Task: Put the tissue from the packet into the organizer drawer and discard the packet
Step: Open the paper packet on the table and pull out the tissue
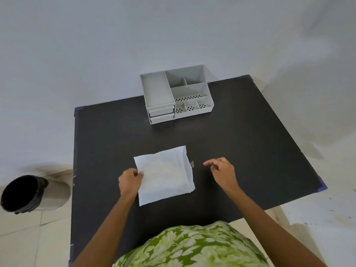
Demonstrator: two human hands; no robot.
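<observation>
A white tissue (165,174) lies spread out flat on the black table (240,135), near the middle front. My left hand (130,182) pinches its left edge between thumb and fingers. My right hand (221,170) hovers just right of the tissue, fingers loosely apart, holding nothing. A small grey tab (192,164), perhaps part of the packet, peeks out from under the tissue's right edge. The grey organizer (176,93) stands at the table's far edge, with two drawers (161,114) at its lower left, both pushed in.
A bin (28,193) with a black liner stands on the floor left of the table. A pale wall rises behind the organizer. My green patterned clothing (192,247) fills the bottom of the view.
</observation>
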